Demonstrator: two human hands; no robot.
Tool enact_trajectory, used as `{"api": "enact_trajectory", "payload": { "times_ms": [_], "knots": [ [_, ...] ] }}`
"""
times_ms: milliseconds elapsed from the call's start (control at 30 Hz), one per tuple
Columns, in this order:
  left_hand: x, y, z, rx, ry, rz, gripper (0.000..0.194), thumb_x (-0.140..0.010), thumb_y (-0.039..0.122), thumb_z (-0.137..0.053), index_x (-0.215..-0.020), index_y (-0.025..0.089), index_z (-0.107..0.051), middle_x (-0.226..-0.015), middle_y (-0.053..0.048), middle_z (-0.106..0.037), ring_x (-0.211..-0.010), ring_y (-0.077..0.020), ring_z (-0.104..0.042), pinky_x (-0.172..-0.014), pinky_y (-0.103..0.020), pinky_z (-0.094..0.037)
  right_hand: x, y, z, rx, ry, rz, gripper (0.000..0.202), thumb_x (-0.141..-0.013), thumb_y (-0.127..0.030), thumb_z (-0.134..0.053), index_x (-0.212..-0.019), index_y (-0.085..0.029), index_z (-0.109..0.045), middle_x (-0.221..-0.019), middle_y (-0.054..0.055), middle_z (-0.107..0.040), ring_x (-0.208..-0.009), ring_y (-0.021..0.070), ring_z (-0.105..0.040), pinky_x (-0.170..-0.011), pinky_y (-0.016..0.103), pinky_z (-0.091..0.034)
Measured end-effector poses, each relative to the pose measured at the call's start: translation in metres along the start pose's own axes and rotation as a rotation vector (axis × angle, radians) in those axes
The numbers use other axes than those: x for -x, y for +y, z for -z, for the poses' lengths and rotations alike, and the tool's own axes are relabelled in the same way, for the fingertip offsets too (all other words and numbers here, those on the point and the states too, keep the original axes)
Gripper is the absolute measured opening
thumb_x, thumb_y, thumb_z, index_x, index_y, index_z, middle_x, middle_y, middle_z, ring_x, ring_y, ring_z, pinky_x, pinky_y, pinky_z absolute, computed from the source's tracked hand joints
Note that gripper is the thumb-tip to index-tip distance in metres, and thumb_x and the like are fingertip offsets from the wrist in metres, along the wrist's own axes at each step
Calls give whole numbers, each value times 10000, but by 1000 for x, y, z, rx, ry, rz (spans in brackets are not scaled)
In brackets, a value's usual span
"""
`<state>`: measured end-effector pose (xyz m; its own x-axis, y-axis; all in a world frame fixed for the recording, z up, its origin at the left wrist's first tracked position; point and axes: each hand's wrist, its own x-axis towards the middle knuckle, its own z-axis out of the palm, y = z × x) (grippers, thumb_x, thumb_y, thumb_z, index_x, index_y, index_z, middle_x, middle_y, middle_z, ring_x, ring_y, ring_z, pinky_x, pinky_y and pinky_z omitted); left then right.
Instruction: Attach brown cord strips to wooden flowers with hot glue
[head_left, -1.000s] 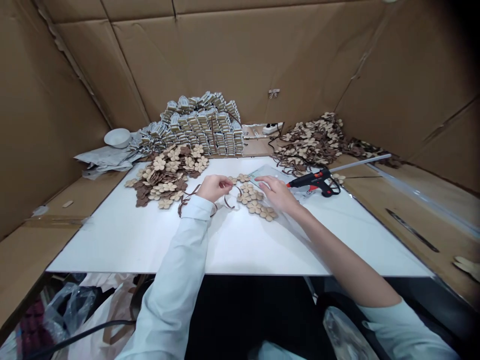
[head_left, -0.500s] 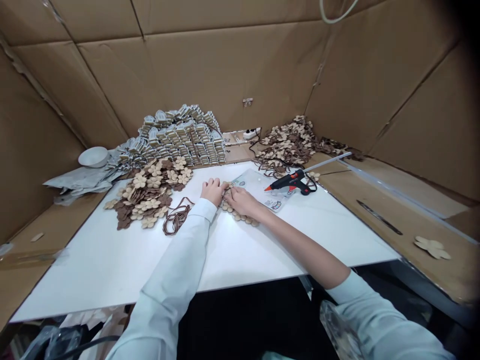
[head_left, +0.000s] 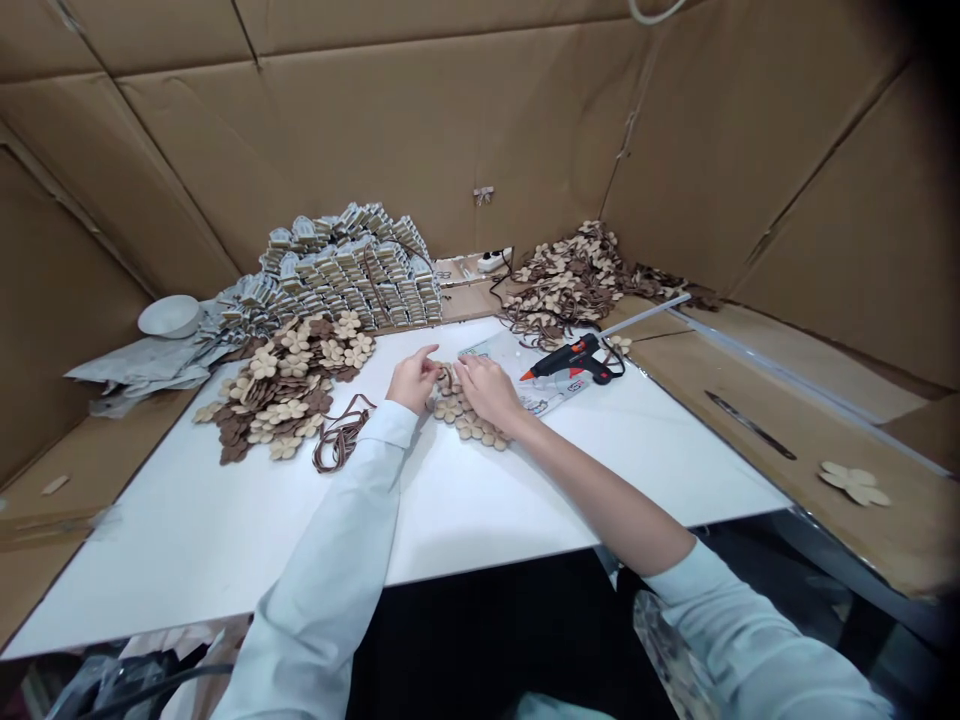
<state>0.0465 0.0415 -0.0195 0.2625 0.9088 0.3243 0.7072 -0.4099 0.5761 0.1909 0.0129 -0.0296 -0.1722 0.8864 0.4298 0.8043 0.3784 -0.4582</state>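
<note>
A chain of joined beige flower pieces (head_left: 472, 425) lies on the white board (head_left: 300, 540), partly under my right hand. My left hand (head_left: 412, 380) is at its upper left end, thumb and fingers closed round a small brown strip (head_left: 445, 378). My right hand (head_left: 486, 388) rests over the pieces with its fingers stretched out close to the strip. To the right, a black and orange glue gun (head_left: 566, 358) lies on a clear printed plastic sheet (head_left: 495, 348). A bundle of brown cords (head_left: 339, 440) lies left of my left sleeve.
Beige and brown flowers (head_left: 277, 385) are heaped at the left. Behind them stand stacked pale pieces (head_left: 352, 270) and a white bowl (head_left: 170, 316). More flowers with cords (head_left: 574, 270) lie back right. A thin dark tool (head_left: 750, 424) and a loose flower (head_left: 853, 483) lie at the right.
My hands have moved apart slightly, and the fingers of my right hand have straightened from a pinch. More of the flower chain shows. The whole view has shifted a little.
</note>
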Motion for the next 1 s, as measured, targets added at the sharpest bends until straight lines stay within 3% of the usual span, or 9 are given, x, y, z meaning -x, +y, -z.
{"api": "enact_trajectory", "payload": {
  "times_ms": [200,433,567,800,900,1000],
  "knots": [
    [20,26,6,138,135,-152,352,-730,214,-516,-1079,162,-516,-808,-30,-629,-772,-119,-564,-736,-236,-441,7,-6,15,-649,-4,-179,333,-759,-435,-458,-740,-146,-621,-664,33,-634,-655,141,-583,-651,248,-415],
    [26,25,-8,158,90,-48,183,-721,194,-505,-849,155,-631,-841,-49,-648,-727,-119,-578,-688,-227,-452,7,-3,14,-1043,14,-277,239,-621,-371,-602,-640,-133,-594,-573,-1,-583,-553,94,-523,-585,225,-408],
    [26,24,-14,271,74,17,169,-709,221,-516,-772,155,-659,-780,-40,-657,-759,-144,-587,-727,-259,-454,7,-7,18,-1115,5,-311,228,-588,-353,-629,-633,-130,-599,-562,-6,-579,-545,88,-514,-570,220,-403],
    [25,33,-12,1179,119,449,114,-615,117,-613,-715,82,-654,-702,-49,-657,-677,-114,-609,-781,-287,-481,6,-7,22,-1065,-1,-376,224,-568,-341,-642,-646,-132,-623,-550,2,-594,-535,95,-522,-539,220,-399],
    [26,34,-10,1297,161,535,102,-589,38,-592,-669,74,-645,-675,-53,-654,-688,-116,-617,-815,-284,-479,8,-6,20,-1026,-43,-406,212,-565,-326,-647,-625,-124,-624,-536,6,-591,-522,94,-519,-520,215,-394],
    [27,34,-8,1329,162,534,134,-566,-1,-564,-650,71,-640,-664,-48,-653,-703,-123,-622,-828,-277,-476,9,-6,18,-988,-49,-433,210,-576,-317,-643,-639,-118,-631,-535,11,-594,-503,89,-515,-511,210,-397]
  ]
}}
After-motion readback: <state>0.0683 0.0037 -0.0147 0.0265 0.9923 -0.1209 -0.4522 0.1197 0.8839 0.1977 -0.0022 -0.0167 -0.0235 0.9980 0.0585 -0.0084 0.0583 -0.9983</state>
